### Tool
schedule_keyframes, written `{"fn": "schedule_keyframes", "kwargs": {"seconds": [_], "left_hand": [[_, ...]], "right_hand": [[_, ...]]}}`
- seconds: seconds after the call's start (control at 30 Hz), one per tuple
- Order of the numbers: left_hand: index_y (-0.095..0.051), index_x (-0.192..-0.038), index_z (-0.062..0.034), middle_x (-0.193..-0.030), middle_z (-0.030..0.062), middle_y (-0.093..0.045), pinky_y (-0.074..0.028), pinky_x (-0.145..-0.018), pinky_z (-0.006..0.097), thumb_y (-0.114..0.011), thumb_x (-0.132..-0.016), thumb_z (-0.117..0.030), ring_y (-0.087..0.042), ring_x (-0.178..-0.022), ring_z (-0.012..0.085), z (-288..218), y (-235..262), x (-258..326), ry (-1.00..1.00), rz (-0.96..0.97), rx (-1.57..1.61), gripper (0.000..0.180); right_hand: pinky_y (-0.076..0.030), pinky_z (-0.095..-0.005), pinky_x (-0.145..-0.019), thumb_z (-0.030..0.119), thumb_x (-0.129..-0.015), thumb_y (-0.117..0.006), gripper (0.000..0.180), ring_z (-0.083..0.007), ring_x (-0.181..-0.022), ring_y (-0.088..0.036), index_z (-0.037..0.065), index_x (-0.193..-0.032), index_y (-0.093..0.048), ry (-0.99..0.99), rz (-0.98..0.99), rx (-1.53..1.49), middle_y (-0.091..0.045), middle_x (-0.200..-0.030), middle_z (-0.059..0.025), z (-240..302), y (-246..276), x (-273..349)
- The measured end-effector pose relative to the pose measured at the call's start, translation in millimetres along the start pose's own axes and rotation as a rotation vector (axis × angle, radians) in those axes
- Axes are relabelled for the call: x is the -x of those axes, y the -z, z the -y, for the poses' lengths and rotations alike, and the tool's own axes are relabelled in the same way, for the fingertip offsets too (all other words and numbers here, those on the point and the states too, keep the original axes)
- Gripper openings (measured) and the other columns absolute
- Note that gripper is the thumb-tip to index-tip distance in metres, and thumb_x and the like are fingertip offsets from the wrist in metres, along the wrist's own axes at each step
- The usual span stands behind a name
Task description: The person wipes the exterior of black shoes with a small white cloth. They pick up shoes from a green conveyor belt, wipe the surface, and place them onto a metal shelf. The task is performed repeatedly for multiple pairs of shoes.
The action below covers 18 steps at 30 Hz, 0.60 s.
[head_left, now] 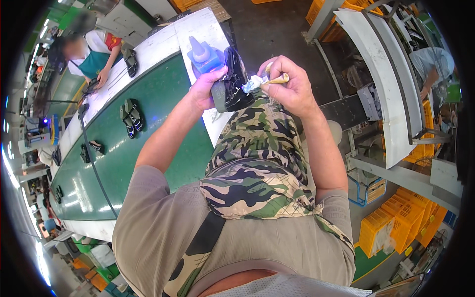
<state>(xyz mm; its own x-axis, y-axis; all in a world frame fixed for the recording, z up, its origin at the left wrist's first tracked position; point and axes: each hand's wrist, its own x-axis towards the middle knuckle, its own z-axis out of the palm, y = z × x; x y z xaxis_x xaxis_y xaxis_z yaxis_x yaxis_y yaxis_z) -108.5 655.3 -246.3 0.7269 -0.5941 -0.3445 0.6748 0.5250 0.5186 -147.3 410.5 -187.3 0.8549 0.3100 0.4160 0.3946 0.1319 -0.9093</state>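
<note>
— So where does the black shoe [231,84] sit?
— Raised above the lap, clamped in the left hand [207,89], its long axis running up and away from the person, tilted slightly right.
— And the right hand [291,84]?
— Just beside it on the right, fingers pinched on a small brush [277,78] and white rag [253,83] that touch the shoe's side.
— Around them?
— A blue bottle [203,55] behind, then the green conveyor belt [158,99] at left carrying more shoes, a seated co-worker [94,54] beyond, yellow crates [396,222] lower right.

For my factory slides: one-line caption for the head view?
Left hand holds a black shoe; right hand wipes it with a cloth.
</note>
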Motion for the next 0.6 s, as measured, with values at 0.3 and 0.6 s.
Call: {"fn": "schedule_keyframes", "kwargs": {"seconds": [0.3,0.6], "left_hand": [[-0.055,-0.128,-0.0011,-0.119,0.0189,-0.064,-0.051,-0.098,0.050,-0.047,-0.098,-0.035,-0.064,-0.109,0.0322,39.5,-1.9,-29.3,0.004,-0.092,0.264,0.046],[-0.062,-0.116,-0.0018,-0.106,0.0204,-0.068,-0.059,-0.055,0.032,-0.049,-0.091,-0.029,-0.071,-0.086,0.0303,70.4,-16.3,-41.8,0.067,0.138,0.450,0.040]], "right_hand": [[-0.045,-0.0270,-0.075,-0.001,-0.076,-0.066,0.020,-0.0120,-0.083,-0.055,0.006,-0.078,-0.048,0.081,-0.053,0.067,-0.063,-0.098,-0.0113,1.2,28.6,14.7],[-0.045,-0.0273,-0.080,-0.003,-0.080,-0.065,0.018,-0.0122,-0.089,-0.055,0.006,-0.081,-0.049,0.081,-0.126,-0.037,-0.062,-0.104,-0.0136,-14.7,46.0,24.1]]}}
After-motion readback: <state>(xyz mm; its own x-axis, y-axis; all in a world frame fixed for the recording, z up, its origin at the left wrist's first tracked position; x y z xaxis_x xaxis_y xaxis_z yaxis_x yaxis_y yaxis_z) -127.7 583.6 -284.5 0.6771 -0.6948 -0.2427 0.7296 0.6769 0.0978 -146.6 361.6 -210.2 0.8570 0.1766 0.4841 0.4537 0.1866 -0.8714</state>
